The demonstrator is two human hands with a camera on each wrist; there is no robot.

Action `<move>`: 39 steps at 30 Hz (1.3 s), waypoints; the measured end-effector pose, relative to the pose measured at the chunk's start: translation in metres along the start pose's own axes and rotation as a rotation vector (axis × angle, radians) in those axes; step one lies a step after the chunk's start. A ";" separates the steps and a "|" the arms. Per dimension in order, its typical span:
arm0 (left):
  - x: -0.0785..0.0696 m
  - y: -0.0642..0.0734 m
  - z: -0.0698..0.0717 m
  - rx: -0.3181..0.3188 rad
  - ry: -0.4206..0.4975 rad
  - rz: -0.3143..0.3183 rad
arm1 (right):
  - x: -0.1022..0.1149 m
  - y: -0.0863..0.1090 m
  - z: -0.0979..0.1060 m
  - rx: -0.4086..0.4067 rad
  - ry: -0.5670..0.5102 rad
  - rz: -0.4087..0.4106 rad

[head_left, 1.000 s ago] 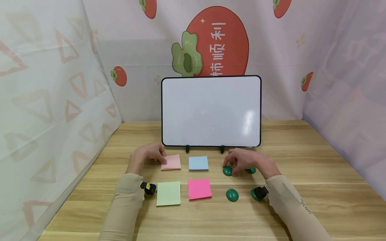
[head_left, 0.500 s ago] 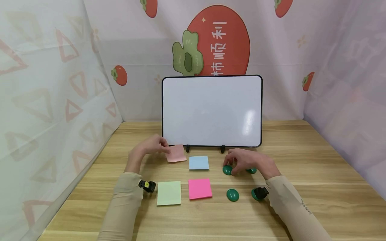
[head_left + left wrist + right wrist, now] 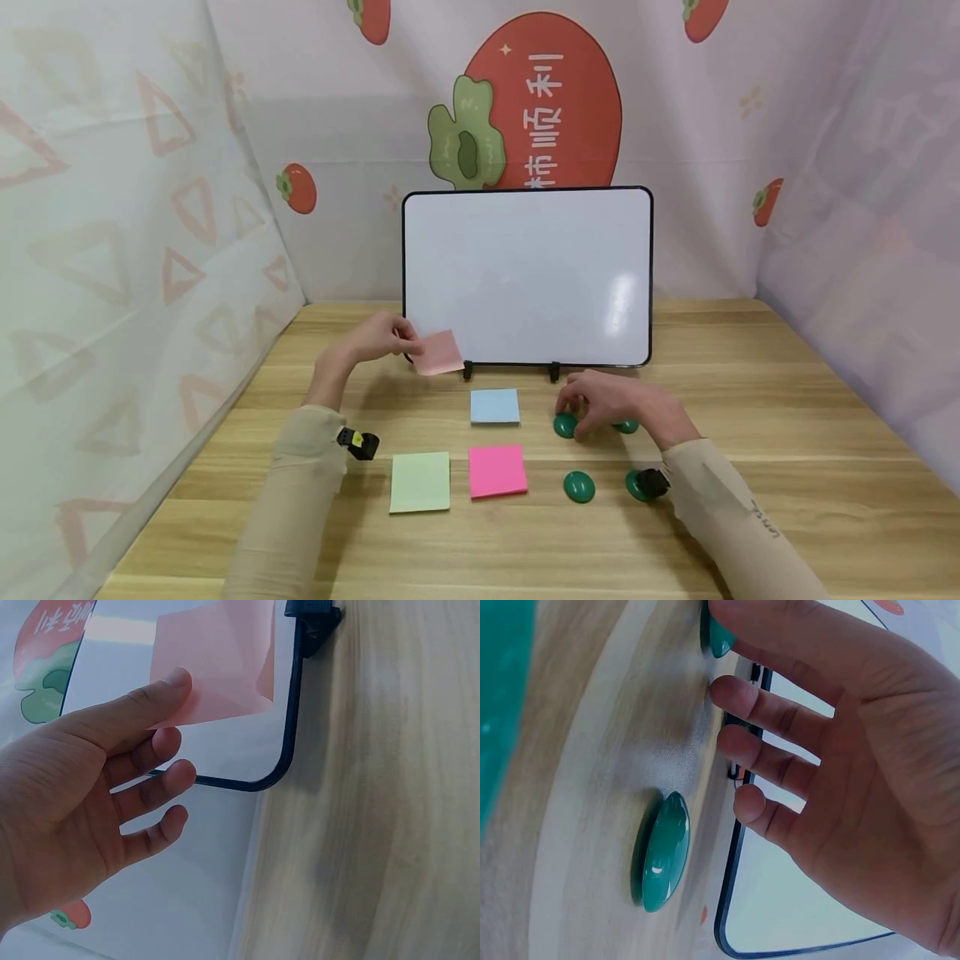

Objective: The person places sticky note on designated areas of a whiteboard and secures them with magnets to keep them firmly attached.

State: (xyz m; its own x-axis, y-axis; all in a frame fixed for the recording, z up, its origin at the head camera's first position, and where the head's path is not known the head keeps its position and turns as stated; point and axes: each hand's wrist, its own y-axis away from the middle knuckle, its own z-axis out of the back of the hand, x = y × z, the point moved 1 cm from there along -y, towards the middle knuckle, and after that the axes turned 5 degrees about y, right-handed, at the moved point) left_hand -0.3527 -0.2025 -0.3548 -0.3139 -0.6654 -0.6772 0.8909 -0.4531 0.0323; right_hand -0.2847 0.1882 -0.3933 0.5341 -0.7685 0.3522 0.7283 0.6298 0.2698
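My left hand [image 3: 378,336] pinches a pink sticky note [image 3: 441,353] edgewise, exposing its face; my right hand [image 3: 604,395] seemingly pinches a green domed disc [image 3: 565,426].

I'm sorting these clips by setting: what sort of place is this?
Probably a tabletop booth, perhaps set up for recording: printed sheets wall in three sides of a wood-grain table, where a whiteboard stands with paper notes and green discs laid out in front of it.
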 end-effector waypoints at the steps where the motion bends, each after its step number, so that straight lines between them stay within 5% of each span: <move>1: -0.001 -0.002 0.003 -0.005 -0.003 -0.004 | 0.000 0.001 0.000 0.000 0.007 0.000; 14: 0.005 -0.024 0.026 -0.071 -0.017 -0.009 | -0.007 0.003 -0.008 -0.048 0.036 0.105; 39: -0.023 -0.047 0.046 -0.065 -0.082 -0.029 | -0.024 0.005 -0.012 -0.068 -0.040 0.202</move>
State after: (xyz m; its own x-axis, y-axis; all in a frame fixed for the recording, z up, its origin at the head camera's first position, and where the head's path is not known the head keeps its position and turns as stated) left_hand -0.4026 -0.1932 -0.3075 -0.3638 -0.7001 -0.6144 0.8994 -0.4357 -0.0360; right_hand -0.2885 0.2082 -0.4113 0.6554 -0.6217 0.4289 0.6365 0.7603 0.1296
